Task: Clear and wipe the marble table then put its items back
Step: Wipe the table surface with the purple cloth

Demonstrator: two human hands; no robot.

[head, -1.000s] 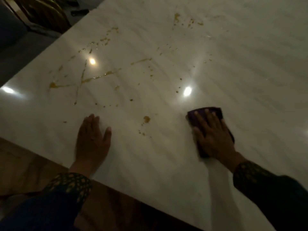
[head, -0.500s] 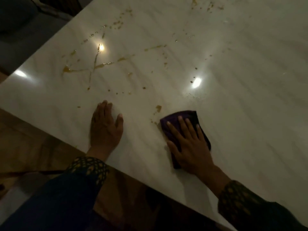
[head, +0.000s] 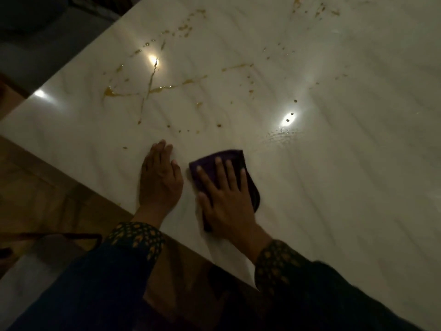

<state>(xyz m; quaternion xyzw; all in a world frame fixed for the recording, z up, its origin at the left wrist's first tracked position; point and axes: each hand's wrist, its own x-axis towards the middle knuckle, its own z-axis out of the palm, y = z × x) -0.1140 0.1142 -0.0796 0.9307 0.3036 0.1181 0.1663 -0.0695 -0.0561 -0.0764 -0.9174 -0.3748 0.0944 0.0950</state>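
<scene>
A white marble table (head: 346,175) fills most of the view. Yellow-brown sauce streaks and drops (head: 152,89) lie across its far left part. My right hand (head: 225,199) presses flat on a dark purple cloth (head: 248,177) near the table's front edge, fingers spread over it. My left hand (head: 158,180) rests flat on the bare marble just left of the cloth, fingers together, holding nothing. A wet sheen (head: 284,133) shows on the marble beyond the cloth.
More drops (head: 317,8) sit at the far top of the table. A wooden floor (head: 35,187) lies beyond the table's left edge. A dark seat (head: 31,27) stands at the top left. Ceiling lights reflect off the marble (head: 288,118).
My right hand has slid the purple cloth leftward across the marble until it lies beside my left hand. The brown spot near the front edge is now under the cloth. My left hand stays put.
</scene>
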